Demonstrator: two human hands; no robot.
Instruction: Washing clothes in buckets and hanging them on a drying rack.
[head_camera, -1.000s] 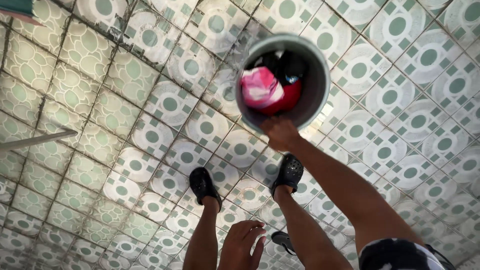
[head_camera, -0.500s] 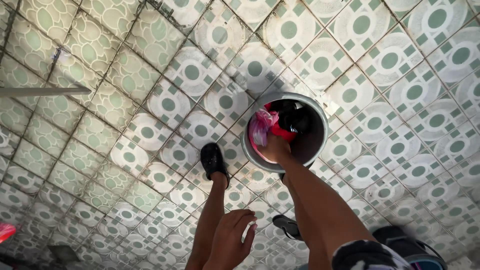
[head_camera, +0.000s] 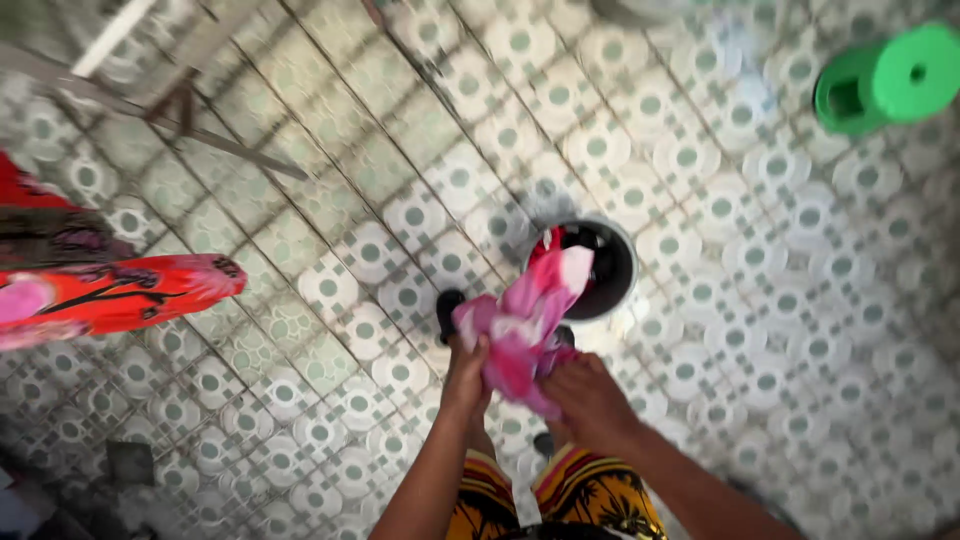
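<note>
Both my hands hold a pink and white cloth (head_camera: 525, 320) lifted above the floor. My left hand (head_camera: 465, 375) grips its left edge, and my right hand (head_camera: 590, 395) grips the lower right part. Beyond the cloth a grey bucket (head_camera: 618, 290) stands on the patterned tile floor (head_camera: 330, 200), with red and dark clothes still inside it. One of my black shoes (head_camera: 447, 312) shows just under the cloth.
Red and pink patterned cloth (head_camera: 110, 295) hangs at the left. A green plastic stool (head_camera: 885, 80) lies at the top right. Metal rods of a stand (head_camera: 180, 110) cross the top left.
My right hand went into the bucket and drew out the pink cloth. My left hand has come up and taken hold of it too. The view has pulled back from the floor.
</note>
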